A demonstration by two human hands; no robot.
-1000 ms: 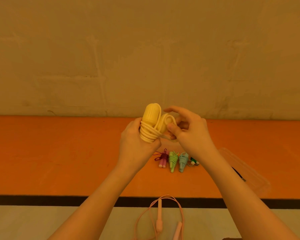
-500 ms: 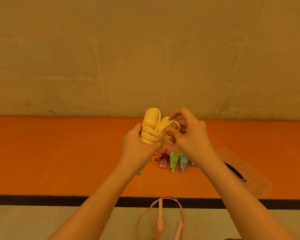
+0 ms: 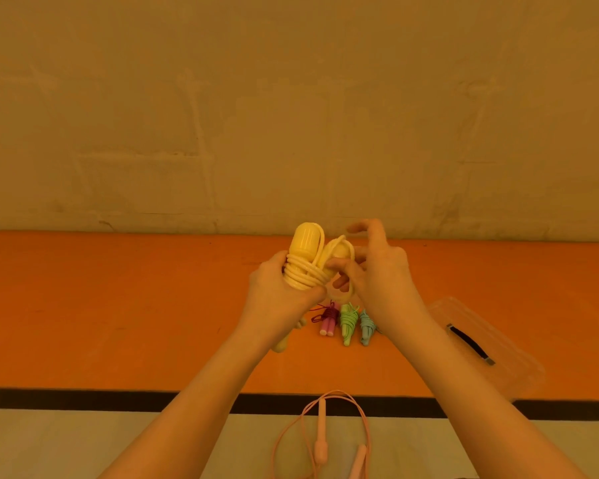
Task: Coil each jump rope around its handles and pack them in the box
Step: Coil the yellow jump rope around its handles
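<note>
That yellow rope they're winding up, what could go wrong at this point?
The last loop hangs loose below the right hand; if it isn't tucked, the yellow rope in the left hand may unwind. The pink rope dangling off the table edge might slide down.

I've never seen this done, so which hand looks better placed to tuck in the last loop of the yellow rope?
The right hand: its thumb and fingers already pinch the loose loop, while the left hand is busy gripping the coiled yellow rope.
</note>
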